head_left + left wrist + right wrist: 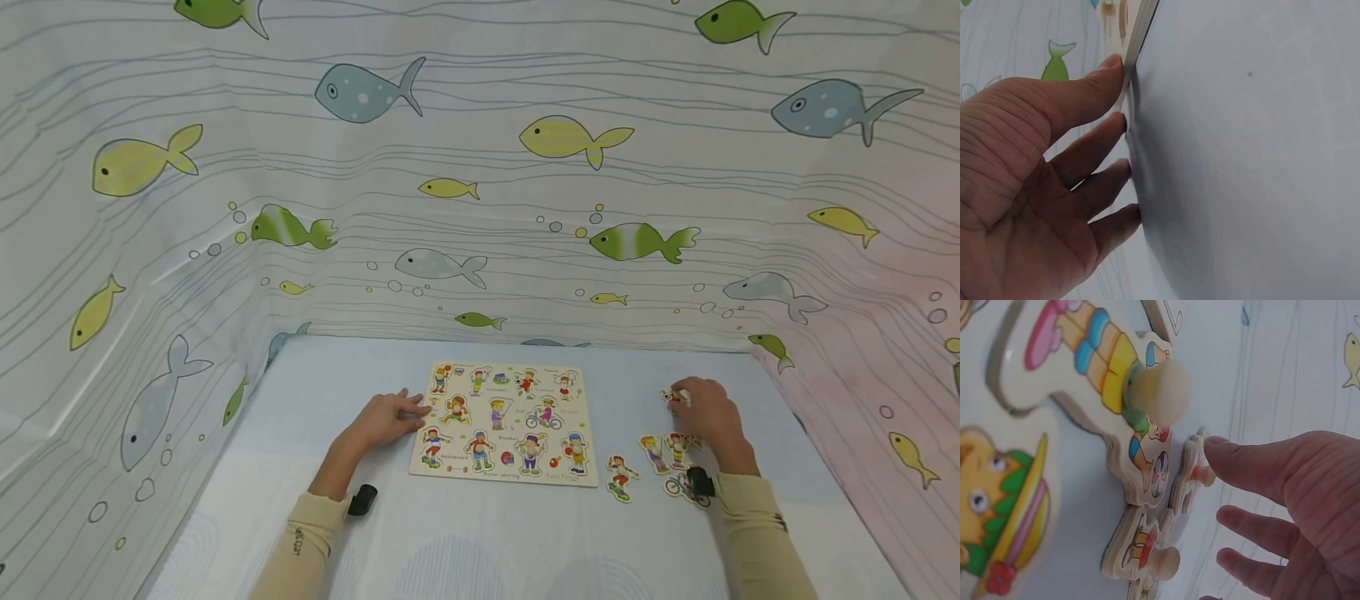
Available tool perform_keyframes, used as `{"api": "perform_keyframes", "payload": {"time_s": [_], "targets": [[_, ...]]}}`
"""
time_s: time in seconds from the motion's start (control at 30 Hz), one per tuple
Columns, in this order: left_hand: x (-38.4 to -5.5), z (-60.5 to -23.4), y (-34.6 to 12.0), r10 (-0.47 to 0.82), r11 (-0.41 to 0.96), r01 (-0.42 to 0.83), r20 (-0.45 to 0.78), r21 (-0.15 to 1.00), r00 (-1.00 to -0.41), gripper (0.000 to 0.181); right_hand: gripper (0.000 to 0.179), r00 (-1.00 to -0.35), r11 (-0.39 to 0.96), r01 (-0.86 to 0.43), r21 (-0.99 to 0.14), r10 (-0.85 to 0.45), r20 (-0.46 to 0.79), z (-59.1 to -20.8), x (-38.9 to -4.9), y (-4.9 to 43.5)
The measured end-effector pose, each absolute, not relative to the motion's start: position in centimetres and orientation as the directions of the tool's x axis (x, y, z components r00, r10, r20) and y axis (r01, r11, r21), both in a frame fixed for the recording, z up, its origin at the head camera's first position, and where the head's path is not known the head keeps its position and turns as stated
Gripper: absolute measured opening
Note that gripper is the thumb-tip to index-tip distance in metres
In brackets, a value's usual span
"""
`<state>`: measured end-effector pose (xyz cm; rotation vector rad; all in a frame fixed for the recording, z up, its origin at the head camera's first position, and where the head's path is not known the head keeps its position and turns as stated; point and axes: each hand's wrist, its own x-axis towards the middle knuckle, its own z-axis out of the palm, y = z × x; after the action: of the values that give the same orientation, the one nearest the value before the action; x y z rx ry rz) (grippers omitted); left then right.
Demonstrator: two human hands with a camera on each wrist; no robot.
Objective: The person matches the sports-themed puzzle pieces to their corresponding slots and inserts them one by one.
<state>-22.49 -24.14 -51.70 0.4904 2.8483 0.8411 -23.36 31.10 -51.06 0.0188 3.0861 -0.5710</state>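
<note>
Small puzzle piece [670,398] lies on the bench [510,533], right of the puzzle board and beyond the other loose pieces. Right hand [705,414] is over it. From the right wrist, the thumb tip [1217,445] overlaps the piece's edge, close to its knob [1207,476]; two more fingers sit apart from each other and from the thumb. Index is hidden, so can't tell whether the piece is pinched.

Near that hand, loose pieces: a fishing figure [654,455], a red-clad figure [677,451] just beside it, and a bicycle piece [677,487] partly hidden by the black wrist camera [701,482]. Skateboard figure [620,478] lies alone, between those and the board. Right wrist view shows a figure in yellow shorts [1109,369] with a round wooden knob.

Puzzle board [504,423] lies flat, three rows of sports figures. Left hand [384,421] is at its left edge: fingers spread, thumb tip touching the board's side, others just below it.

Beige sleeves [757,517] on both arms. Fish-print cloth [510,225] surrounds the bench.
</note>
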Motion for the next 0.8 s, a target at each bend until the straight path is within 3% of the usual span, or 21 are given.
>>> {"api": "perform_keyframes", "payload": {"time_s": [0.4, 0.8], "targets": [[-22.68, -51.99, -24.38, 0.331, 0.792, 0.249, -0.050, 0.558, -0.942, 0.031, 0.038, -0.990, 0.943, 0.092, -0.320, 0.053, -0.130, -50.74, -23.87, 31.75], [-22.58, -51.96, -24.44, 0.354, 0.780, 0.277, -0.030, 0.561, -0.935, 0.030, 0.032, -0.994, 0.949, 0.074, -0.306, 0.046, -0.097, -50.57, -24.31, 31.93]]}}
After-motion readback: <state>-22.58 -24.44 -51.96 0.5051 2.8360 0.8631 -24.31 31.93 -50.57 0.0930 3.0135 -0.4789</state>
